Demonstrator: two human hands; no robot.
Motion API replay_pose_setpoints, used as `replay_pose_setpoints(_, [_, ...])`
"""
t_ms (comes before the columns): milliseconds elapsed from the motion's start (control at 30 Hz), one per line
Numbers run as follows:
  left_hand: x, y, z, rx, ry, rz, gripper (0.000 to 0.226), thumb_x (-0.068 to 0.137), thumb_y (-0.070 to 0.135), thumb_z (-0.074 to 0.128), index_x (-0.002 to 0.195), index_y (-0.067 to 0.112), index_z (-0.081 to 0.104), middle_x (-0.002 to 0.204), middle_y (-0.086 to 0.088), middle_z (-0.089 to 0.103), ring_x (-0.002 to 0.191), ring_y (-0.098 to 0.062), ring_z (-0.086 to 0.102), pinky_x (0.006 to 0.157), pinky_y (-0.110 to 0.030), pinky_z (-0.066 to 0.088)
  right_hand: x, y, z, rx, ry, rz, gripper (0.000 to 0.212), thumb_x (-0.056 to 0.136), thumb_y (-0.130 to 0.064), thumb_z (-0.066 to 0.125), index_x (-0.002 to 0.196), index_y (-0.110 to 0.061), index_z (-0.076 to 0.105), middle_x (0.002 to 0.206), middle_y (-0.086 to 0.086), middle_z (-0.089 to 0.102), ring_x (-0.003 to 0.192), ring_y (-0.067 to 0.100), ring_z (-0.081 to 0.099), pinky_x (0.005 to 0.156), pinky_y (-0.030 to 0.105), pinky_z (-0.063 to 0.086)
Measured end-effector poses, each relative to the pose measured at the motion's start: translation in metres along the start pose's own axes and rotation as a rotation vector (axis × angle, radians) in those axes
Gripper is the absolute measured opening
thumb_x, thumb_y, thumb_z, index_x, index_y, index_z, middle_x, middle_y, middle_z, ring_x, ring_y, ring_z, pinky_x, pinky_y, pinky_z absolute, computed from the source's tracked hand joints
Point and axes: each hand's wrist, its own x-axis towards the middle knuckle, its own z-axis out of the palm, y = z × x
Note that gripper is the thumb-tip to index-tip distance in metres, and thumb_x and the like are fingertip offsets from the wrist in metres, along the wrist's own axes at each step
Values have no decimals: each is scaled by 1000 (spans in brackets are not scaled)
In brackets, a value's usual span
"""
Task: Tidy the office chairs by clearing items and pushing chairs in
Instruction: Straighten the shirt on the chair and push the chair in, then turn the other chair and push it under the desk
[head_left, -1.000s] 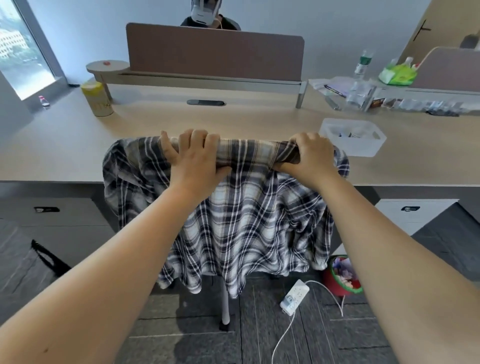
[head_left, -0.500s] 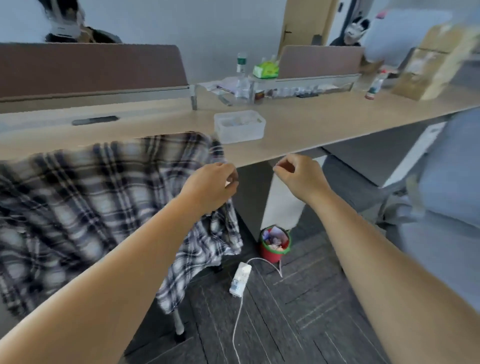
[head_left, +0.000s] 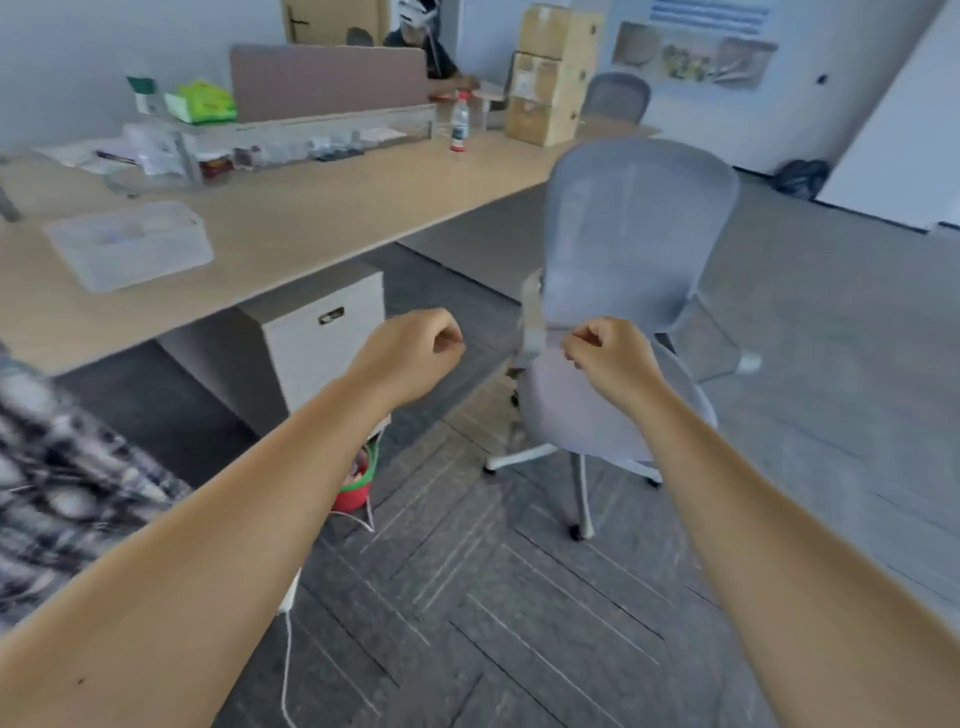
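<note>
Head view: the left hand (head_left: 415, 353) and right hand (head_left: 608, 358) are both loosely curled, holding nothing, in mid-air. The grey chair (head_left: 634, 249) stands at 1 o'clock, clear of the desk (head_left: 322, 218). A plaid shirt (head_left: 62, 499) shows at 9 o'clock.

Single head-worn view, forward and down over desk (head_left: 332, 218) and floor (head_left: 519, 623).

An office chair (head_left: 631, 291) stands on the floor right of the surface (head_left: 322, 208), apart from its edge. A drawer cabinet (head_left: 324, 338) sits under the surface, a small bin (head_left: 356, 488) near it on the floor. A tray (head_left: 127, 249) lies on the surface at left.
</note>
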Motion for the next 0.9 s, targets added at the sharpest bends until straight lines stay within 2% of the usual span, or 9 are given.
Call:
replay_pose_setpoints(100, [22,39,41,-38,-79,31,22,89,22,48,104,11,60,110,-7,65,101,-23,58,86,-33,45,5,48,-36,23,38,108,33,85,-21,50,90,11,59,90,28,64,76,28,55,64,29,34])
replay_pose_setpoints(200, [46,70,74,-42,-151,67,23,89,22,47,105,10,60,111,-7,65,102,-23,58,87,-35,46,11,88,-67,41,86,178,31,85,-21,51,92,7,62,86,20,65,83,30,59,66,31,40])
replay_pose_setpoints(267, [63,90,93,-60,-184,84,23,88,21,47,104,11,60,111,-8,65,102,-24,58,87,-36,46,16,113,-84,48,137,222,31,85,-20,51,93,8,62,96,25,68,86,33,60,72,34,44])
replay_pose_setpoints(333, [82,110,111,-81,-211,107,22,88,20,48,103,11,60,110,-8,66,102,-25,59,87,-35,45,21,137,-100,38,169,276,30,83,-20,51,92,6,62,100,24,67,84,29,59,69,31,40])
replay_pose_setpoints(533, [150,155,172,-141,-282,165,22,88,20,49,104,10,61,110,-7,66,104,-24,58,88,-33,44,61,203,-143,52,233,394,30,84,-18,52,90,10,60,87,30,61,74,31,53,63,29,35])
replay_pose_setpoints(667, [219,175,216,-172,-303,161,21,88,20,50,102,10,62,103,-4,64,101,-21,58,75,-24,36,115,239,-166,45,246,451,27,87,-18,50,94,5,64,80,12,58,73,21,50,52,24,33])
replay_pose_setpoints(767, [260,185,238,-212,-319,138,20,87,18,51,101,9,63,94,-2,60,96,-21,57,74,-21,33,151,258,-181,37,250,475,31,87,-17,50,100,8,62,81,19,58,72,21,48,52,25,32])
replay_pose_setpoints(833, [294,195,255,-215,-332,122,20,87,19,51,100,9,63,91,1,58,90,-18,54,74,-21,33,179,274,-195,48,271,487,30,87,-17,50,95,10,61,80,19,57,73,22,48,54,25,32])
replay_pose_setpoints(900, [321,205,272,-216,-350,104,20,87,20,51,100,10,63,90,2,57,87,-15,50,74,-22,33,202,289,-207,53,275,505,23,87,-16,50,88,3,63,82,15,59,75,22,50,54,25,34])
